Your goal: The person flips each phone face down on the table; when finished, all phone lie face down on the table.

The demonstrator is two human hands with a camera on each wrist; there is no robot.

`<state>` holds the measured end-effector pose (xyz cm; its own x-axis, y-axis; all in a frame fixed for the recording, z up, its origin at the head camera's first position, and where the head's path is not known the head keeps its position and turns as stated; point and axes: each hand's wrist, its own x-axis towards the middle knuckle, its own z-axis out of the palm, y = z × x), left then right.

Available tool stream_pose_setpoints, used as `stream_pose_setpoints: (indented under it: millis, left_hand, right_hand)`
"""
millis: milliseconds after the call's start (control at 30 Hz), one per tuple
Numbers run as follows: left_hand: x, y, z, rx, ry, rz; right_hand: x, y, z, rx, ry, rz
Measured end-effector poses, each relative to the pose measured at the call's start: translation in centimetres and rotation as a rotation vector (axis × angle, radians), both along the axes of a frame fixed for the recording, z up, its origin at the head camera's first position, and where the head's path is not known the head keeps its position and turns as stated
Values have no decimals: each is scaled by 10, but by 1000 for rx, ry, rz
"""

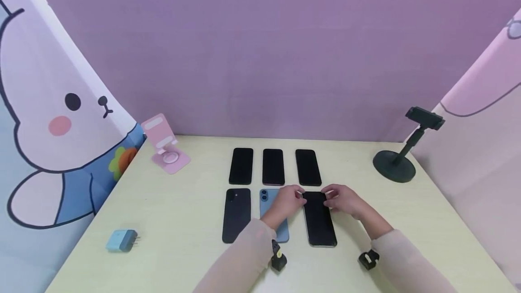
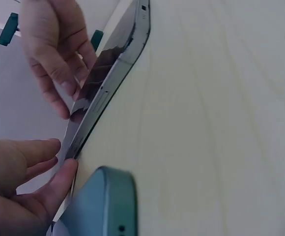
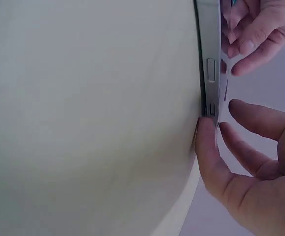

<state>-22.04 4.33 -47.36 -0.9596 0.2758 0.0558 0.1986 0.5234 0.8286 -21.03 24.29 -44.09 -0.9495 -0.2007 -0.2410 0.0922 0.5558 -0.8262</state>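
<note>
A smartphone (image 1: pixel 319 220) lies screen up on the table in the front row's right spot. At its upper left corner, my left hand (image 1: pixel 289 200) holds the edge between thumb and fingers. My right hand (image 1: pixel 343 199) grips the upper right corner in the same manner. In the left wrist view the phone's pale metal side (image 2: pixel 105 91) shows, with the left thumb (image 2: pixel 61 184) against it. The right wrist view shows the right thumb (image 3: pixel 211 157) at the opposite side. Under my left forearm lies a blue phone (image 1: pixel 265 197), back up and partly hidden.
A dark phone (image 1: pixel 237 216) lies back up at the left. Behind are three black-screened phones (image 1: pixel 241 166), (image 1: pixel 273 167), (image 1: pixel 308 167). A pink stand (image 1: pixel 159 132) stands back left, a dark green stand (image 1: pixel 395 166) back right. A blue charger plug (image 1: pixel 120 241) lies front left.
</note>
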Motion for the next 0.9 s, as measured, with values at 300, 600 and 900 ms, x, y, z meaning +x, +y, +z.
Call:
stream_pose_setpoints:
  millis: [300,600,900]
  left_hand:
    - [-2,6,-2,-20,19,7]
    - [-6,9,-5,-56,38,24]
    - [-3,11,-1,-66,51,15]
  right_hand:
    - [-6,-3,-1,-13,-55,-43]
    - [-9,-4,-6,-10,-55,-67]
    - [-7,-2,-3,-36,-53,-79]
